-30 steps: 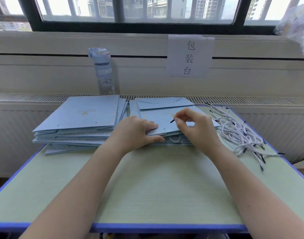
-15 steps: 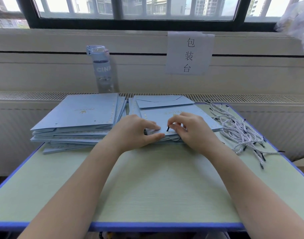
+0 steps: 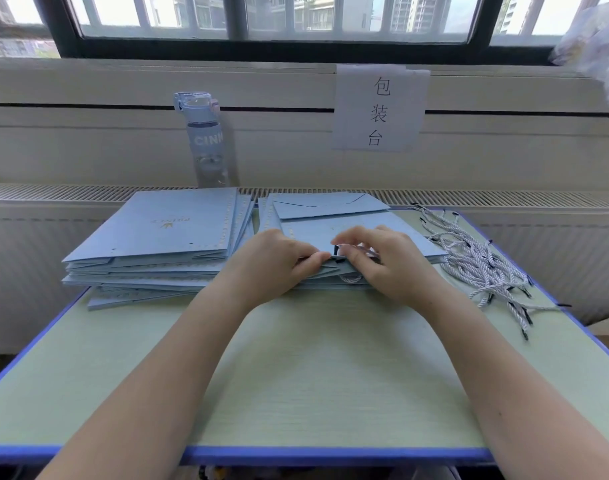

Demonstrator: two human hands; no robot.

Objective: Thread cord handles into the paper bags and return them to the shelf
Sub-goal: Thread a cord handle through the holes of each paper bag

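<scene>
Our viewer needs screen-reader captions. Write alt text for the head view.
The right hand pinches a cord's black tip at the near edge of the top blue paper bag, which the left hand holds. A second bag stack lies left, loose cords right, on a green table.

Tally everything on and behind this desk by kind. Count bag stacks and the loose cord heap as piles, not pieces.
Paper bag stacks: 2, left stack and right stack
Loose cord heap: 1
Cord in hand: 1, pinched by the right hand
Water bottle: 1
Paper sign: 1
Total: 6
</scene>
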